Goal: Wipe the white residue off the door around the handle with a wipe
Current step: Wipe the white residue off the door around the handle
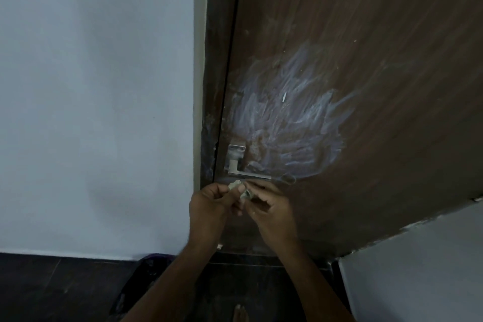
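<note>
Both forearms are seen reaching up from the bottom edge, meeting just below the door handle (pixel 248 174). Left hand (pixel 209 204) is curled, fingers pinched on a small crumpled wipe (pixel 239 188); right hand (pixel 271 209) is curled too, fingertips closed on the same wipe from the other side. Wipe is held between the two hands, bunched small, pale greenish, mostly hidden by fingers. It is positioned just under the handle lever, close to it; contact with the lever cannot be told. Wipe is not on the residue.

White residue (pixel 285 123) is smeared in streaks on the brown wood door (pixel 379 60), above and to the right of the handle, spreading well up from it. A small bright fleck is seen in the smear above the handle. Metal handle plate is seen above the lever, near the door's edge. Dark door frame (pixel 217 73) runs up just left of the handle, pale wall (pixel 96 99) further left. Dark floor (pixel 65 287) lies below the handle. A dark bag-like thing (pixel 141 277), blurred, is seen on the floor down-left of the handle.
</note>
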Available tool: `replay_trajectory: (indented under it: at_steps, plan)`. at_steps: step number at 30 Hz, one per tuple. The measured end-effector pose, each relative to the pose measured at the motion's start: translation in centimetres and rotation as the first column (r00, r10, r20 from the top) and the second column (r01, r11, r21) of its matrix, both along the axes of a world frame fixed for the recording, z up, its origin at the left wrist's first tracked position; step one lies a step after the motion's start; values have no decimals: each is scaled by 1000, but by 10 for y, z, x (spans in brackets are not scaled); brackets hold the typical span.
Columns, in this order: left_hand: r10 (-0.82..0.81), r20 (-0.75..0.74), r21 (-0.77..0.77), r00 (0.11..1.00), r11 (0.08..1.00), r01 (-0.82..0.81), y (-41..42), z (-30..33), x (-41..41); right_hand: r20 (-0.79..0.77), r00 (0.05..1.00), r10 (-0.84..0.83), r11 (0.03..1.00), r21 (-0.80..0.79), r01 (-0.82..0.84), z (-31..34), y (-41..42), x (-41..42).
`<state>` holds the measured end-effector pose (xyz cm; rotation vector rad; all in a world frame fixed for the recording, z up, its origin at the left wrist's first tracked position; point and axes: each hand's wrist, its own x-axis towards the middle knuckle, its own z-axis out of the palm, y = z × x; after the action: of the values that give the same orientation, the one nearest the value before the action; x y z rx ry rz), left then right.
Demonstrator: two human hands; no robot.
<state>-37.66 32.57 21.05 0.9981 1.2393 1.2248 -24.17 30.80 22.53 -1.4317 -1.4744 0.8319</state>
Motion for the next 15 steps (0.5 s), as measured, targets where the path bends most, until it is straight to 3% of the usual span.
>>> replay_trajectory:
  at_steps: [3,7,11,15]
  plan:
    - [18,-27,31,999,999,-17,7,5,0,16,999,35,999,18,-36,1,9,-3]
    - [56,-82,55,995,997,-51,9,6,0,-28,998,-50,996,78,52,5,19,1]
    - [53,-27,19,998,998,-53,6,0,-1,-139,983,-120,993,6,122,5,23,7]
    - [99,77,-54,992,994,-95,5,-6,5,56,998,-16,996,91,11,-3,22,4]
